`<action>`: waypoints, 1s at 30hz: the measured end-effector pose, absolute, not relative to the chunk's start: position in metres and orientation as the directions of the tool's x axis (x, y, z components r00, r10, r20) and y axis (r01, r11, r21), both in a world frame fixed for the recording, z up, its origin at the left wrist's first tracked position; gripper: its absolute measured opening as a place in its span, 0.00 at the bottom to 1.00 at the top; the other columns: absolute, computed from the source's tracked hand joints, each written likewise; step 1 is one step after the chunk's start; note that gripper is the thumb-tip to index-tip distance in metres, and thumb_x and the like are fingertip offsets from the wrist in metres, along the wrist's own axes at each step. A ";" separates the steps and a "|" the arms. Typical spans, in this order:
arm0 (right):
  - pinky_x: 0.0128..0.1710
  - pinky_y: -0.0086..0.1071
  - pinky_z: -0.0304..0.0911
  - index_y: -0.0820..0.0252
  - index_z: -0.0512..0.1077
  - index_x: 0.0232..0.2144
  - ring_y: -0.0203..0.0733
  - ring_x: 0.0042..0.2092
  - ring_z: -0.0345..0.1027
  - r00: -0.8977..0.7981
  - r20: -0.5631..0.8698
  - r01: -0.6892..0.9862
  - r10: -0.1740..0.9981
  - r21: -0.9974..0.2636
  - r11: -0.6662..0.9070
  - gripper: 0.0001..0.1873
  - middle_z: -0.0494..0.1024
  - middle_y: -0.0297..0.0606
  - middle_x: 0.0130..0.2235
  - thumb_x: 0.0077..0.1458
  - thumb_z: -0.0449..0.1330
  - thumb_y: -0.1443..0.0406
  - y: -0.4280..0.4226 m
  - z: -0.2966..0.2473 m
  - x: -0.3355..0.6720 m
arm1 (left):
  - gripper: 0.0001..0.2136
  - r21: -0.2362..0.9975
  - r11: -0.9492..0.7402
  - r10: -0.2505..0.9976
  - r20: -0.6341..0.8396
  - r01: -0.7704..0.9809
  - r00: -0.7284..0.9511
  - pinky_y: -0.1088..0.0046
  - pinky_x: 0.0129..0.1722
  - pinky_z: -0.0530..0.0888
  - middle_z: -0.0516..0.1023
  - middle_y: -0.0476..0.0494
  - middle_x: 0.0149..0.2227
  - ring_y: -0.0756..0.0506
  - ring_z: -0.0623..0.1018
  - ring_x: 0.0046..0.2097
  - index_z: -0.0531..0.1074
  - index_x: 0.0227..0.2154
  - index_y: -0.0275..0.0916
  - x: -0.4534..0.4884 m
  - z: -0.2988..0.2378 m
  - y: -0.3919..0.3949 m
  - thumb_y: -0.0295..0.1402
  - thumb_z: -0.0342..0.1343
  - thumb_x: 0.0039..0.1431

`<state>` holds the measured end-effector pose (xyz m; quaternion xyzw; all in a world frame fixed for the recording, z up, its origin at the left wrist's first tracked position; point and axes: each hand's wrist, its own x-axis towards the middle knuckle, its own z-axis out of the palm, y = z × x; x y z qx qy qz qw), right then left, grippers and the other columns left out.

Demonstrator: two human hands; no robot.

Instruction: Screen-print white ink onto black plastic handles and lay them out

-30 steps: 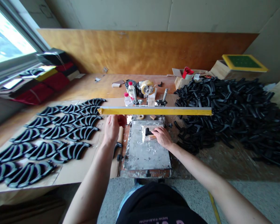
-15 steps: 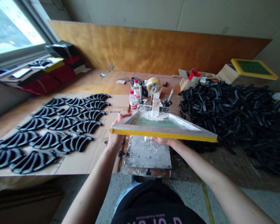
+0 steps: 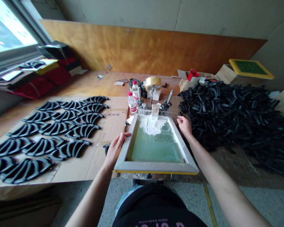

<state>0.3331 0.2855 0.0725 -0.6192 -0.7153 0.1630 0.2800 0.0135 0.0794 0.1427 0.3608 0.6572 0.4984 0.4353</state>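
Note:
A screen-printing frame [image 3: 156, 166] with green mesh lies low over the bench in front of me. White ink [image 3: 153, 126] is heaped on the far part of its mesh. A pale squeegee blade [image 3: 155, 111] stands at the frame's far edge, by the metal clamp [image 3: 167, 106]. My left hand [image 3: 116, 146] is closed at the frame's left side, its fingertips on the rim. Off the right side, my right hand [image 3: 185, 126] has its fingers curled together; whether they hold anything is hidden. A black part [image 3: 106, 148] pokes out beside my left hand, mostly covered.
Black curved parts [image 3: 68, 148] lie in rows on cardboard [image 3: 118, 108] at left. At right, black parts [image 3: 217, 107] form a large heap. Two red-capped bottles [image 3: 132, 105] and a tape roll [image 3: 152, 83] stand behind the frame. Another yellow-edged screen [image 3: 251, 68] rests on a box.
The raised screen frame has come down toward level, showing its mesh and covering the metal plate. My right hand has left its underside and moved up to the right; my left hand moved down with the rim.

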 end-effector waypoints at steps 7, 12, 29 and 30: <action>0.56 0.42 0.59 0.62 0.67 0.53 0.51 0.56 0.62 -0.587 0.329 0.691 0.740 -0.272 0.670 0.24 0.71 0.48 0.53 0.53 0.64 0.67 0.303 0.111 0.237 | 0.38 0.922 0.387 0.876 -0.372 -0.012 -0.306 0.74 0.28 0.69 0.77 0.48 0.30 0.46 0.75 0.29 0.60 0.62 0.41 0.015 0.053 0.070 0.51 0.60 0.51; 0.44 0.36 0.62 0.63 0.71 0.37 0.47 0.42 0.68 -0.678 0.162 0.698 0.717 -0.161 0.697 0.05 0.76 0.45 0.38 0.57 0.61 0.67 0.276 0.089 0.221 | 0.34 0.920 0.392 0.881 -0.374 0.004 -0.290 0.71 0.35 0.72 0.79 0.44 0.37 0.44 0.78 0.36 0.63 0.60 0.39 0.012 0.032 0.072 0.51 0.58 0.53; 0.44 0.34 0.63 0.58 0.74 0.37 0.44 0.44 0.68 -0.865 0.252 0.367 0.434 -0.271 0.890 0.08 0.77 0.39 0.38 0.56 0.58 0.71 0.229 0.078 0.252 | 0.35 0.906 0.422 0.841 -0.400 -0.019 -0.365 0.72 0.31 0.73 0.80 0.42 0.36 0.45 0.78 0.32 0.66 0.58 0.38 0.016 0.042 0.070 0.52 0.60 0.49; 0.43 0.33 0.63 0.57 0.74 0.39 0.43 0.43 0.69 -0.844 0.252 0.399 0.474 -0.295 0.868 0.07 0.77 0.38 0.38 0.57 0.60 0.68 0.233 0.083 0.249 | 0.35 0.906 0.422 0.840 -0.402 -0.026 -0.364 0.72 0.30 0.73 0.80 0.42 0.35 0.45 0.78 0.32 0.66 0.58 0.38 0.016 0.048 0.070 0.52 0.60 0.49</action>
